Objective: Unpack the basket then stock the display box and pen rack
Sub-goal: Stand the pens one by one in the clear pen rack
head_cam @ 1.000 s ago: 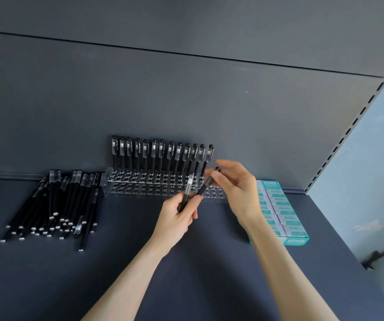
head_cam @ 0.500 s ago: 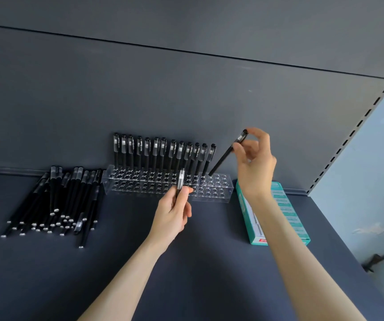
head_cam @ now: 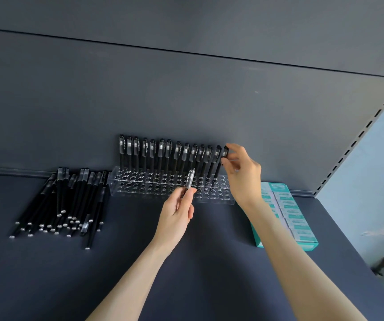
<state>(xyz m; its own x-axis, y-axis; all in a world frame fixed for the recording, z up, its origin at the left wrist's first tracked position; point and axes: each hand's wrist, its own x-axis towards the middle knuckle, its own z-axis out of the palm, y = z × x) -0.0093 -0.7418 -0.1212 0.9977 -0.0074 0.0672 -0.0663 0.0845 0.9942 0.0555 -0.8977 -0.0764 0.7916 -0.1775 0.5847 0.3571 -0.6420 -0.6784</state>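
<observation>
Standing the pen (head_cam: 218, 168) upright, right hand (head_cam: 244, 179) has reached the rack (head_cam: 140, 193).

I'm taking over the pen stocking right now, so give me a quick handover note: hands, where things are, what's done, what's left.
Right hand pinches the cap of the end pen, standing in the rack, back row, right end.
Left hand holds a spare pen.
Done: back row lined with standing pens; teal box right of the rack holds packs.
Left: the pile of pens left of the rack; front holes empty.
</observation>
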